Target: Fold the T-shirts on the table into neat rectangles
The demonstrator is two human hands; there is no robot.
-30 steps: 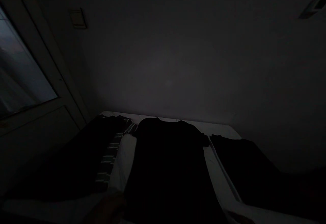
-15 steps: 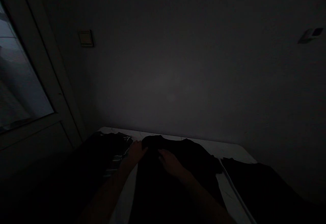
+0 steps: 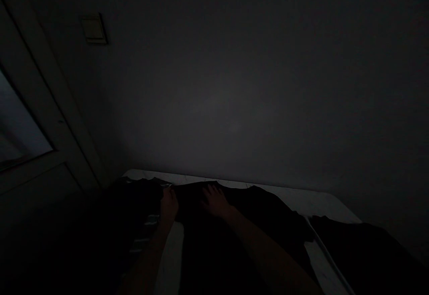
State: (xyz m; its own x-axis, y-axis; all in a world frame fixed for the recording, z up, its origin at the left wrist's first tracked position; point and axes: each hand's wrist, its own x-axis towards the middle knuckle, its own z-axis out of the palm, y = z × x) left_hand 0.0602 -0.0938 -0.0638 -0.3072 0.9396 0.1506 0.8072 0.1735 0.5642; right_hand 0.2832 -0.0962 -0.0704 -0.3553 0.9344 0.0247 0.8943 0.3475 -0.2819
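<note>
**A:** Because the room is so dark, can you tell me where the hands are?

**B:** Yes, but not every detail. The left hand (image 3: 168, 205) stands at the left edge of a dark T-shirt (image 3: 258, 210), near its collar, and the right hand (image 3: 215, 201) lies on the upper part of the same shirt, just beside the neck.

**A:** And the grip of each hand, how is it?

**B:** The right grip is open, and the fingers (image 3: 208, 192) are spread flat on the cloth. The left grip I cannot tell (too much shadow there): the fingers seem curled at the shirt's edge, but I cannot see if they pinch the cloth.

**A:** Where does the shirt lie?

**B:** It lies spread out in the middle of a white-covered surface (image 3: 301, 201), with its collar toward the wall (image 3: 234, 85). I cannot tell if this is a bed or a desk.

**A:** What is around it?

**B:** On the left is a striped dark garment (image 3: 147, 230), and on the right another dark garment (image 3: 362, 250), with the white cover showing between them and the shirt. Higher up, a switch plate (image 3: 93, 28) sits on the wall, and a glazed door (image 3: 20, 125) stands to the left.
</note>
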